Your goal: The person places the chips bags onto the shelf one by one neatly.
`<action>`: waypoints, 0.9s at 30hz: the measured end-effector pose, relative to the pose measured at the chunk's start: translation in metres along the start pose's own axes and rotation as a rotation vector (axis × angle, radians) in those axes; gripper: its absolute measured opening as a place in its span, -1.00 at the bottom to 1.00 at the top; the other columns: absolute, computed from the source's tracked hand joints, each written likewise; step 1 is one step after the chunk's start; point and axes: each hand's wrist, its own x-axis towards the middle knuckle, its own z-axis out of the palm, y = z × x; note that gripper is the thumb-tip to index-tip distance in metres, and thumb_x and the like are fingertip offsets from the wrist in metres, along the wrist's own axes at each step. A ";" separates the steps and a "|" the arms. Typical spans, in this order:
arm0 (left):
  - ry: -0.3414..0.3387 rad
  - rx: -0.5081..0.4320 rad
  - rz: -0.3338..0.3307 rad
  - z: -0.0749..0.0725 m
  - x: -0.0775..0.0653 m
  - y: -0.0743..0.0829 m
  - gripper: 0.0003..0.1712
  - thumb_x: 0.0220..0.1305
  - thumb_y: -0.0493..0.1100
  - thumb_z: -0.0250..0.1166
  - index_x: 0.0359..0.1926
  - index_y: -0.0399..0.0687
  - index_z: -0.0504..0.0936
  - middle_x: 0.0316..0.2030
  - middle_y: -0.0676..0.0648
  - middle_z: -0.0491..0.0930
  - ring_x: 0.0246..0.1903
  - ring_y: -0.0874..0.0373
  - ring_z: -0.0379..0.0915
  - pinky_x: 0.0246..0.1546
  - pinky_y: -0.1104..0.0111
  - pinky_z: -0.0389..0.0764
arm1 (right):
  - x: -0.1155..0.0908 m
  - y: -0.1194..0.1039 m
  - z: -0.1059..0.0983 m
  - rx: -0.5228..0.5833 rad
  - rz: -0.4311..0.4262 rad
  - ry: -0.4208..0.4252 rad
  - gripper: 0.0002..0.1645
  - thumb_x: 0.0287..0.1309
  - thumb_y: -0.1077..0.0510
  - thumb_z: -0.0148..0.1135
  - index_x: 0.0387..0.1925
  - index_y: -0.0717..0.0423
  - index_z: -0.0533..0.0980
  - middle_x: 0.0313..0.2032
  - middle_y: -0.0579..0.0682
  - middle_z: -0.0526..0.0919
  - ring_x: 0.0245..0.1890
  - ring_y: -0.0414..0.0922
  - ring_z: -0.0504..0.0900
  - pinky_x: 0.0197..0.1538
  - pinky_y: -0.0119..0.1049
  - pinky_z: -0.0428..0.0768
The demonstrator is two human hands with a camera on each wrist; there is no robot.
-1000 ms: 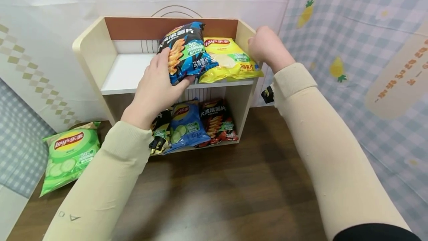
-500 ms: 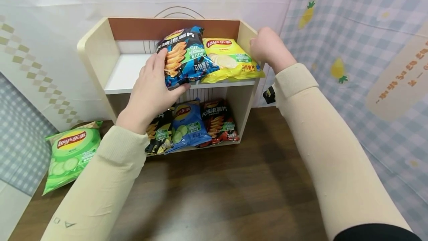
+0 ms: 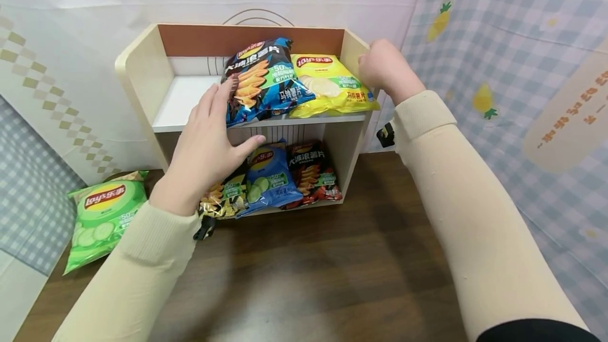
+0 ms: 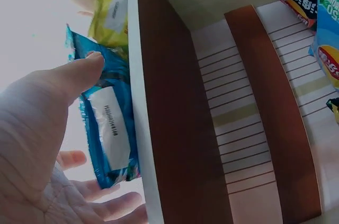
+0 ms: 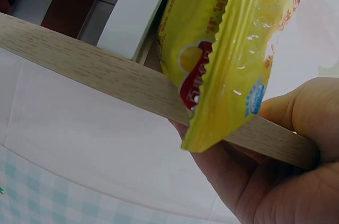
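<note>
A blue-and-black bag of potato chips (image 3: 266,86) leans on the upper level of a small two-tier shelf (image 3: 178,104). My left hand (image 3: 201,144) is at its left side, thumb spread away and fingertips right by the bag's left edge; in the left wrist view the thumb overlaps the bag. Beside it on the right, a yellow bag of chips (image 3: 332,86) lies on the same level, its corner jutting over the front edge. My right hand (image 3: 387,70) grips the shelf's right side panel (image 5: 122,83), thumb on one face and fingers on the other.
The lower level holds a black-and-gold bag (image 3: 223,197), a blue cucumber bag (image 3: 271,181) and a black-and-red bag (image 3: 313,173). A green bag (image 3: 104,220) lies on the wooden floor (image 3: 304,273) at left. Printed cloth walls (image 3: 503,51) stand behind and to the right.
My left hand has let go of the blue-and-black bag and drawn a little left and down, its thumb spreading off the bag. The right hand keeps its hold on the panel.
</note>
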 end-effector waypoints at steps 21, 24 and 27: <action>0.403 0.022 0.407 0.021 -0.109 -0.078 -0.13 0.25 0.37 0.10 0.27 -0.25 0.43 0.22 -0.28 0.42 0.12 -0.28 0.38 0.24 0.13 0.29 | -0.003 0.005 -0.004 -0.016 0.018 0.012 -0.43 0.41 0.02 -0.36 0.16 0.37 0.30 -0.03 0.18 0.40 -0.22 0.01 0.39 -0.28 -0.22 0.45; 0.459 0.026 0.363 0.023 -0.120 -0.097 -0.10 0.20 0.40 0.14 0.21 -0.29 0.48 0.16 -0.30 0.47 0.08 -0.32 0.40 0.28 0.20 0.24 | -0.003 0.004 -0.004 -0.021 0.020 0.015 -0.43 0.41 0.03 -0.36 0.17 0.37 0.30 -0.02 0.18 0.41 -0.21 0.00 0.39 -0.28 -0.23 0.45; 0.517 0.054 0.313 0.024 -0.127 -0.114 -0.08 0.18 0.42 0.14 0.17 -0.31 0.50 0.11 -0.31 0.51 0.04 -0.34 0.41 0.28 0.20 0.25 | -0.003 0.004 -0.004 -0.018 0.022 0.018 -0.43 0.41 0.03 -0.37 0.17 0.37 0.31 -0.01 0.18 0.41 -0.20 0.00 0.39 -0.28 -0.23 0.46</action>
